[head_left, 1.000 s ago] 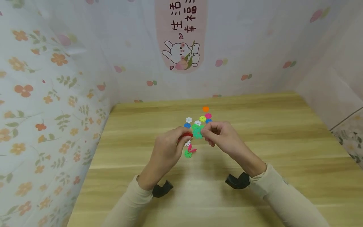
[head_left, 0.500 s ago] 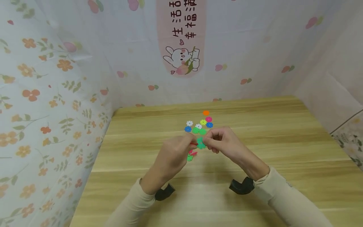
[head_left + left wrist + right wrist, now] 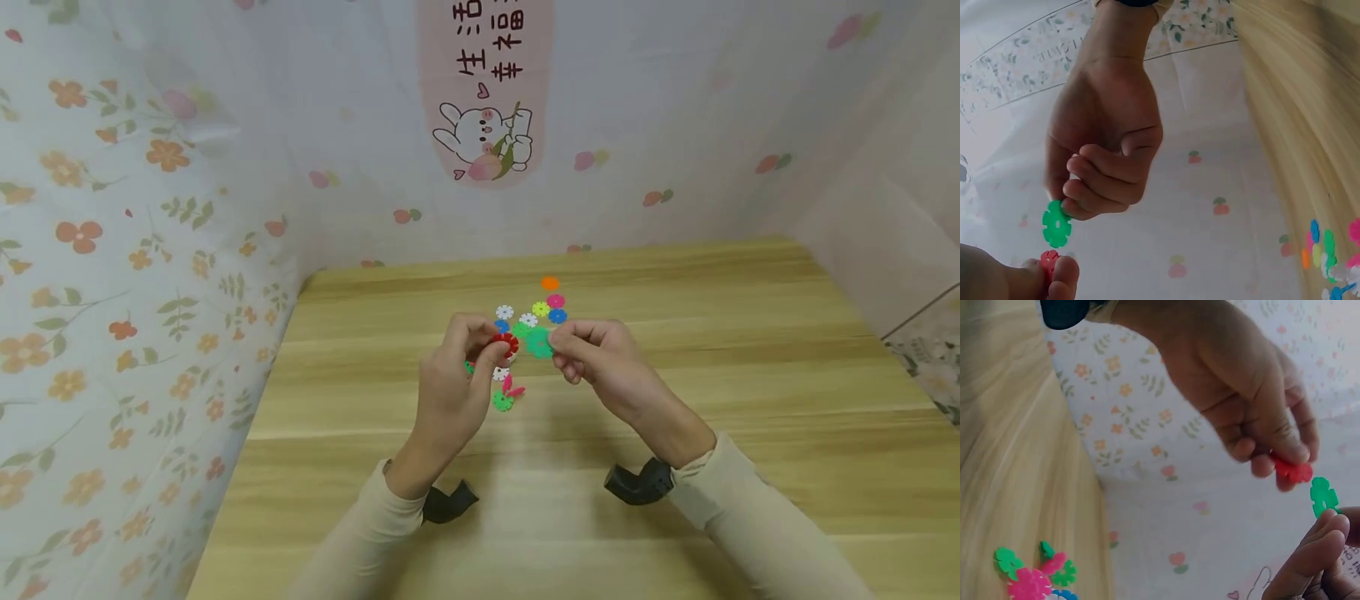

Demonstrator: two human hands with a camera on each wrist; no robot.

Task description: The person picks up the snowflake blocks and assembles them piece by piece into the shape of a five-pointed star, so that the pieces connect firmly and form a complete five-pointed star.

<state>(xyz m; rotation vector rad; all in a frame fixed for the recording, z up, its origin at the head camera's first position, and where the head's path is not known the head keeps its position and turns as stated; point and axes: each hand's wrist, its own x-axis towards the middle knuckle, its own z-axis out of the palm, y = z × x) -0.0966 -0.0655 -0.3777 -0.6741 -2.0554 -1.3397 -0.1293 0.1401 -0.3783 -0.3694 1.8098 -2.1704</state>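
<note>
On my feed I see the left hand [image 3: 457,385] pinching a red disc [image 3: 512,342] over the table [image 3: 772,367]; wall writing [image 3: 495,42] behind partly reads 生活 and 幸福; a green disc [image 3: 537,342], just apart from the red, is pinched by the right hand [image 3: 609,360].

You've got a pale hanging cloth [image 3: 637,108] behind, small pink-and-green prints, plus a pink panel [image 3: 487,92] with a sideways rabbit and Chinese characters. On your left, a white floral sheet [image 3: 112,292], orange blooms. Pale sheet [image 3: 892,192] on your right. Worktop [image 3: 322,400]: light wood grain, soft glare near you.
</note>
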